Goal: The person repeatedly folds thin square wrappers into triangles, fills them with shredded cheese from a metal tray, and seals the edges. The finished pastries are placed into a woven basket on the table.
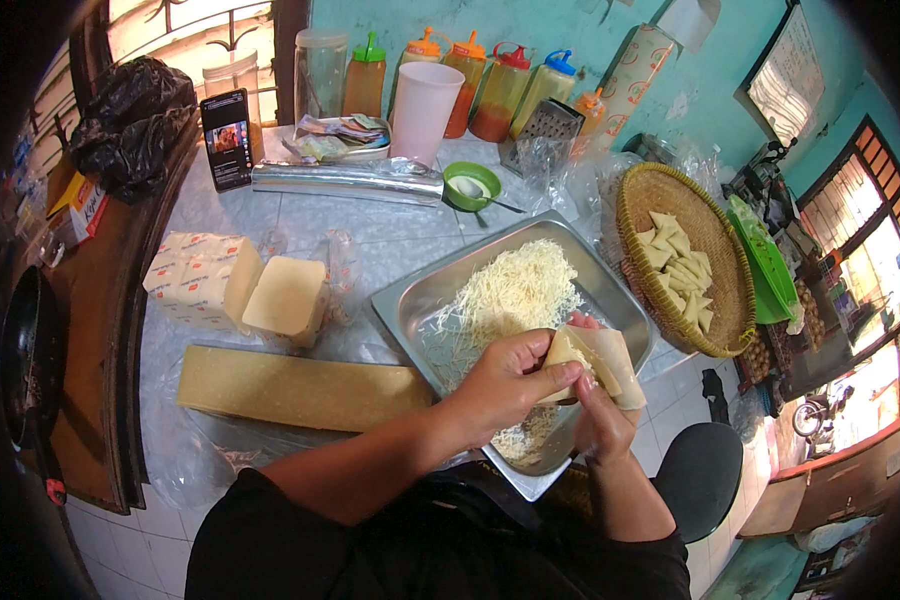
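Note:
Between both hands is a pastry wrapper (621,364), partly folded into a pocket with shredded cheese showing inside. My left hand (521,375) pinches its near-left side with thumb and fingers. From the right, my right hand (604,416) supports it, the thumb at the pocket's opening and fingertips behind. Below the hands lies a steel tray (412,300) with a heap of grated cheese (521,289) and loose shreds in its near corner. To the left rests a long stack of wrapper sheets (300,386). Folded triangular pastries (675,262) lie in a round woven basket (720,225) at right.
An unwrapped cheese block (285,296) sits beside paper-wrapped blocks (202,277). Behind are a green bowl (471,184) with a spoon, a foil-like roll (345,182), a propped phone (226,142), a pink cup (424,112), sauce bottles (501,94) and a box grater (547,124). A frying pan (30,360) is far left.

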`<action>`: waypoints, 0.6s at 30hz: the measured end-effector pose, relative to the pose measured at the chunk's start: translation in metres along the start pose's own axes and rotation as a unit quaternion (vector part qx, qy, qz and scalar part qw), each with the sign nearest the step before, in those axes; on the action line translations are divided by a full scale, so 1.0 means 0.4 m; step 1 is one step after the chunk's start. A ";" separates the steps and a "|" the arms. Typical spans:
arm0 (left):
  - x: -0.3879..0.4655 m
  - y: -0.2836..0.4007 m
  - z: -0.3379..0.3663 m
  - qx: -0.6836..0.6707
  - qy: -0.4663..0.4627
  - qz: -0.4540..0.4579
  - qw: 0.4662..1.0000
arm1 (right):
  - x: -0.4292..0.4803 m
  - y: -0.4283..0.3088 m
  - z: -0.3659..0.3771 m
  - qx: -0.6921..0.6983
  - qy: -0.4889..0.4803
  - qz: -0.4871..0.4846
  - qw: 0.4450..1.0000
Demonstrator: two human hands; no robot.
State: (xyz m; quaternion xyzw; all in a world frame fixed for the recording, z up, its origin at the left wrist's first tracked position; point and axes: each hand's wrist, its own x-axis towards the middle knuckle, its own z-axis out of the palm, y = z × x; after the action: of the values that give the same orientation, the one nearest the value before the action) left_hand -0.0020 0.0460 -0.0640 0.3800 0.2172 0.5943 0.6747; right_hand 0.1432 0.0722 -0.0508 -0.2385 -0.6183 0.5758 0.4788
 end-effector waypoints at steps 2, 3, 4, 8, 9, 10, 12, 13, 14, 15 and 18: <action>-0.003 -0.001 -0.003 -0.016 0.006 -0.012 1.000 | 0.003 0.001 -0.002 -0.050 0.000 -0.027 0.998; -0.003 0.000 -0.004 -0.024 0.005 -0.018 1.000 | 0.004 0.000 -0.003 -0.057 0.008 -0.031 0.998; -0.003 0.000 -0.005 -0.033 0.005 -0.024 0.999 | 0.004 -0.001 -0.003 -0.078 0.007 -0.045 0.996; -0.002 0.005 -0.009 -0.095 0.009 -0.067 0.993 | 0.003 -0.003 -0.001 -0.124 0.019 -0.067 0.990; -0.002 0.006 -0.012 -0.112 0.013 -0.076 0.991 | 0.003 -0.002 -0.001 -0.134 0.023 -0.067 0.989; -0.001 0.007 -0.015 -0.140 0.014 -0.085 0.986 | 0.004 -0.001 -0.002 -0.165 0.009 -0.088 0.982; -0.002 0.008 -0.019 -0.175 0.016 -0.097 0.980 | 0.008 0.002 -0.005 -0.206 -0.005 -0.113 0.972; -0.003 0.008 -0.021 -0.181 0.017 -0.100 0.978 | 0.011 0.002 -0.007 -0.241 -0.025 -0.141 0.960; -0.004 0.008 -0.022 -0.194 0.022 -0.110 0.975 | 0.014 0.002 -0.010 -0.265 -0.041 -0.166 0.949; -0.003 0.008 -0.024 -0.192 0.019 -0.109 0.975 | 0.017 0.002 -0.012 -0.286 -0.055 -0.185 0.939; 0.002 0.009 -0.031 -0.197 0.028 -0.131 0.971 | 0.026 -0.005 -0.018 -0.399 -0.084 -0.237 0.882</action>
State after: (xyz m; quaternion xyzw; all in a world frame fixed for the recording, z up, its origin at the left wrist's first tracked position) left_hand -0.0133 0.0500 -0.0685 0.1908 0.1628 0.5424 0.8018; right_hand 0.1455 0.0842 -0.0464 -0.2065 -0.8717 0.1677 0.4115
